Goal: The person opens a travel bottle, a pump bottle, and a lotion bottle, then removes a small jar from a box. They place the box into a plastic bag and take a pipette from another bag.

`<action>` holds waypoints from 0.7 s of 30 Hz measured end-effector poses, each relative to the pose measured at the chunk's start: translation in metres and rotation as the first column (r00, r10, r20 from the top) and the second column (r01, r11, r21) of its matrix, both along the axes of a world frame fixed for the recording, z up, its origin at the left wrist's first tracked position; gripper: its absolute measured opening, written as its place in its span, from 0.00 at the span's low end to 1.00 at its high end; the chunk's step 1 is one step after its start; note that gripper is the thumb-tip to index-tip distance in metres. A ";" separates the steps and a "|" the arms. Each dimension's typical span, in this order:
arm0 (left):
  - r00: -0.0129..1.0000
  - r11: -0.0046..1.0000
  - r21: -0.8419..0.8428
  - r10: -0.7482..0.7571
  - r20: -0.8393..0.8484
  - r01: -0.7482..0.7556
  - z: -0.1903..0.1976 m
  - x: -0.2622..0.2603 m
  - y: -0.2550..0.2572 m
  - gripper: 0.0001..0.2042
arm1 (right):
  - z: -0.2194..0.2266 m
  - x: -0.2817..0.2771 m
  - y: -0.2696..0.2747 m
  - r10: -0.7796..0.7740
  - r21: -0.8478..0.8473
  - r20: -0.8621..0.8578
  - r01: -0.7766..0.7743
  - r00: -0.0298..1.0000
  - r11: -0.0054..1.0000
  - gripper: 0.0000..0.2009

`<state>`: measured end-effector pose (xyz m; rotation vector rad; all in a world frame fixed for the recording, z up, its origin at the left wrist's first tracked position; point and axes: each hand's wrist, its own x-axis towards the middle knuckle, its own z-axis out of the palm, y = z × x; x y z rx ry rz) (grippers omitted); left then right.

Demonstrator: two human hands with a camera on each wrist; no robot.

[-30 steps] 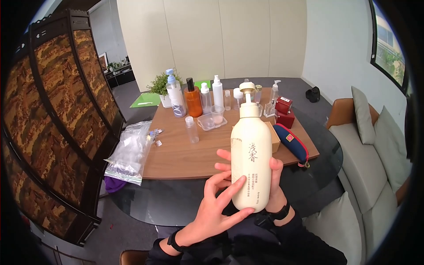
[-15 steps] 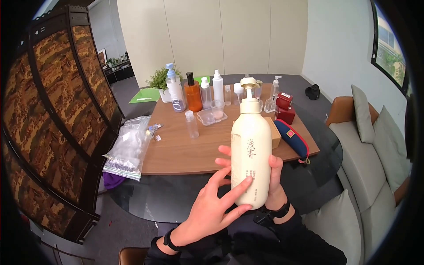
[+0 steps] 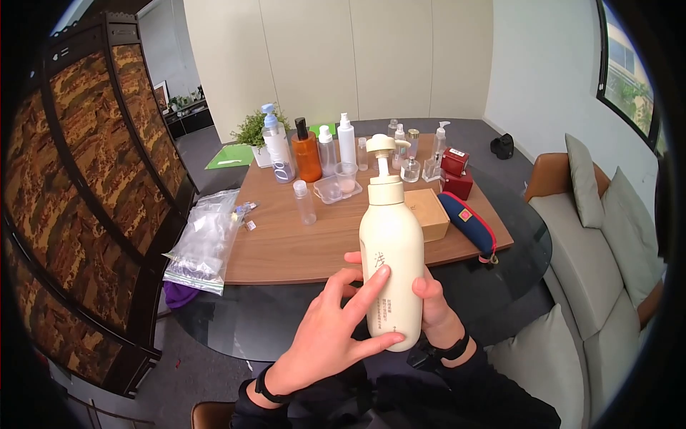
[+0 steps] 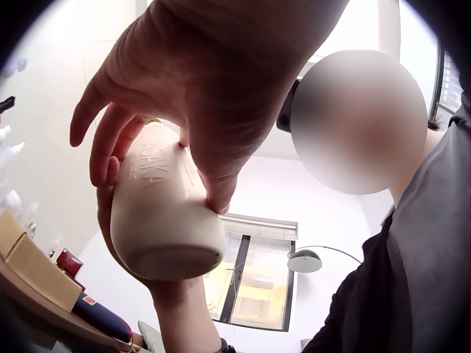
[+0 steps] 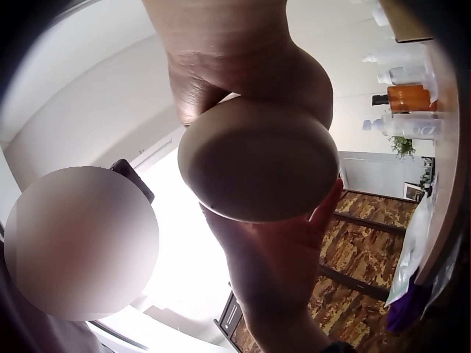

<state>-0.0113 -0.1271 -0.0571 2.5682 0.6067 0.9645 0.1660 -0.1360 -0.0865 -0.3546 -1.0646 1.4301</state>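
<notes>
A large cream pump bottle (image 3: 393, 264) with dark lettering is held upright above the table's near edge in the head view. The right hand (image 3: 439, 311) grips it from behind and the right side, its thumb on the bottle's edge. On the left, the left hand (image 3: 325, 332) holds the bottle's front and lower side with thumb and fingers, one fingertip by the lettering. The left wrist view shows the bottle's base and embossed side (image 4: 165, 213) under the left hand (image 4: 199, 81). In the right wrist view the base (image 5: 257, 165) faces the camera, below the right hand (image 5: 250, 59).
On the wooden board (image 3: 279, 250) stand an orange bottle (image 3: 306, 159), a blue-topped pump bottle (image 3: 279, 150), a small clear bottle (image 3: 305, 206), a clear tray (image 3: 336, 191), a cardboard box (image 3: 429, 214) and red boxes (image 3: 455, 175). A blue case (image 3: 468, 223) lies right, plastic bags (image 3: 204, 239) left.
The bottle and both hands have shifted slightly left and down in the head view. The bottle has turned, so its lettering sits further left and its pump spout now shows pointing right.
</notes>
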 end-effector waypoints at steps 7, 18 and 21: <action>0.997 0.980 -0.192 -0.032 0.067 0.044 -0.006 -0.001 0.001 0.49 | -0.011 0.002 -0.004 -0.080 0.004 0.063 0.080 0.995 0.997 0.47; 0.995 0.995 -0.095 0.050 0.087 -0.042 0.013 -0.005 0.002 0.38 | -0.021 0.010 -0.014 -0.082 0.057 0.202 0.071 0.976 0.996 0.47; 0.986 0.997 0.012 0.075 0.150 -0.077 0.011 -0.001 0.005 0.36 | -0.023 0.008 -0.014 -0.170 0.116 0.275 0.143 0.946 0.983 0.48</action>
